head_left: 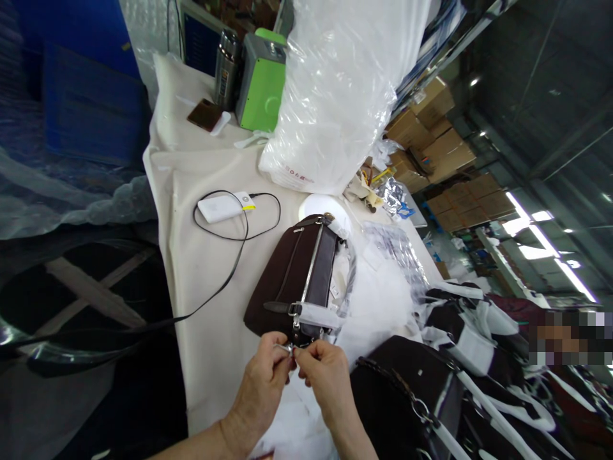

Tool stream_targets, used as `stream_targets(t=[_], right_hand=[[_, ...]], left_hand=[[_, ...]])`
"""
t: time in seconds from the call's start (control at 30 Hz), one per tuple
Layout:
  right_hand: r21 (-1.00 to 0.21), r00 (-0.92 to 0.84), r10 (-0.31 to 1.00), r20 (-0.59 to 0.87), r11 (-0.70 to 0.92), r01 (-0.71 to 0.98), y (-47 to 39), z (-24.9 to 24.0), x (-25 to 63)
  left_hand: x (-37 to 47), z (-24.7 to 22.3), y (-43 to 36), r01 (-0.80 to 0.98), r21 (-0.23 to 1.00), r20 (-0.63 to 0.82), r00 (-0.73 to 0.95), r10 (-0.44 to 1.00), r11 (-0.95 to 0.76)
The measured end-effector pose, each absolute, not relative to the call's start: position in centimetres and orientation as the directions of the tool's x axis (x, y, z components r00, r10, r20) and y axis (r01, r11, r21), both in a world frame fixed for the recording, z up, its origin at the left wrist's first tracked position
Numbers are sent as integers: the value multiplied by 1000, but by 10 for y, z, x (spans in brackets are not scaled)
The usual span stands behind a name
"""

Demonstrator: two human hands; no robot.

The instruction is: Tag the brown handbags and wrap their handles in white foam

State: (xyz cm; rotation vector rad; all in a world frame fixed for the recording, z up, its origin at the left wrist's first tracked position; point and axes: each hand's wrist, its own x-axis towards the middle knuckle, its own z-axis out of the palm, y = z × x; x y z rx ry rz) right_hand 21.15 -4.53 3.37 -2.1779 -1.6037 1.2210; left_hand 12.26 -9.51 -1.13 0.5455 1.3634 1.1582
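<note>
A dark brown bag [280, 278] with a silver zipper lies on the cloth-covered table [205, 345], its strap parts wrapped in white foam. At its near end, my left hand [263, 377] is closed in a pinch on a small silvery metal piece. Close beside it, my right hand [325, 370] pinches at the same spot, its fingertips almost touching those of my left hand. What lies between the right fingertips is too small to make out.
A white power bank [225, 207] with a black cable lies left of the bag. Behind stand a steel flask [227, 70], a green-and-grey box [262, 86] and a large plastic-wrapped white bundle [335, 96]. More dark bags [407, 377] crowd the right.
</note>
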Motion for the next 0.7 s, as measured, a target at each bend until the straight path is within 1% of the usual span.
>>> stream_targets(t=[0.07,0.17,0.23,0.27,0.37,0.47,0.6,0.7], right_hand=[[-594,93,845,-527,-444,671,-46,33,212],[-609,86,847,-525,-444,657,-46,33,213],[-609,80,849,-523,-438,661,-45,33,212],[-609,77,849,-523,-435,663,-45,33,212],[-606,66,853,-517,-419,676,-44,31,213],[-616,36,854,-519,-402,678,-44,28,218],[-644,-32,829,-559,-409,647,-42,27,225],[-666,-108,809,-578,-391,635,-40,32,228]], left_hand=[[121,-14,-99,-218,917,-377,-205,903,333],[119,-20,-103,-104,971,-235,-216,948,217],[119,-24,-105,-68,981,-191,-224,956,181],[120,-25,-105,-66,981,-194,-230,954,184],[120,-22,-102,-120,958,-284,-249,926,261],[118,-11,-94,-239,883,-451,-185,873,405],[113,6,-83,-475,689,-638,-39,769,548],[106,12,-76,-561,542,-717,79,693,625]])
